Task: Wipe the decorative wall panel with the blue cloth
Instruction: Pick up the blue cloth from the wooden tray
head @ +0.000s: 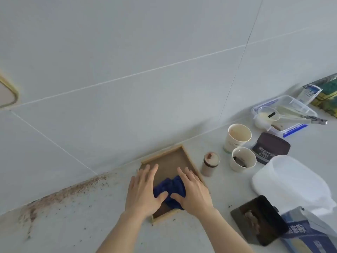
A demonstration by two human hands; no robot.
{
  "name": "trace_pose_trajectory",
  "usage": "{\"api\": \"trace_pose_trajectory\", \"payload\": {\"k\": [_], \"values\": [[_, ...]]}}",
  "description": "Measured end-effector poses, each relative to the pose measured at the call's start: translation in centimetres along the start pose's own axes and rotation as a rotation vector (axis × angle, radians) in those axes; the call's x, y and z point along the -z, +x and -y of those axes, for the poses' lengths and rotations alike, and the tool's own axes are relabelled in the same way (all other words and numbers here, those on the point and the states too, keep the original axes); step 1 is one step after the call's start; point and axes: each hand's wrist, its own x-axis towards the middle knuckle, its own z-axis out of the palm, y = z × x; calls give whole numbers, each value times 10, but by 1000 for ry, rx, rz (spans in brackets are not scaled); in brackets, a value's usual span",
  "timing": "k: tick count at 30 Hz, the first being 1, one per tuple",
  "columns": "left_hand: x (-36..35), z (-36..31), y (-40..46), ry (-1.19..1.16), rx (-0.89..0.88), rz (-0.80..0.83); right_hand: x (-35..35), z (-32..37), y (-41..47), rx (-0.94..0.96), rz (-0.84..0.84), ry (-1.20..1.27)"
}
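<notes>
The decorative panel (170, 157), a brown rectangle in a light wooden frame, lies flat on the pale counter close to the tiled wall. A crumpled blue cloth (171, 188) rests on its near half. My left hand (144, 190) lies flat on the panel's left side, fingers spread, thumb touching the cloth. My right hand (194, 192) lies flat on the right side, its thumb and palm pressing on the cloth. Neither hand closes around the cloth.
Brown powder (60, 196) is scattered along the wall joint to the left. Right of the panel stand a small lidded jar (210, 164), two paper cups (242, 158), a cocoa tin (270, 147), a clear plastic box with tongs (284, 115), a white container (290, 179) and a dark phone-like slab (259, 219).
</notes>
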Motion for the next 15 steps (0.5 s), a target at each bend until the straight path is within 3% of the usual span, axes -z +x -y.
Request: {"api": "trace_pose_trajectory", "payload": {"k": [7,15], "values": [[-35,0,8,74,43,75,-25,-17,7,-29,-22,-44],[-40,-8,12,148,62,-11,-29,-22,11,-32,-119,-31]]}}
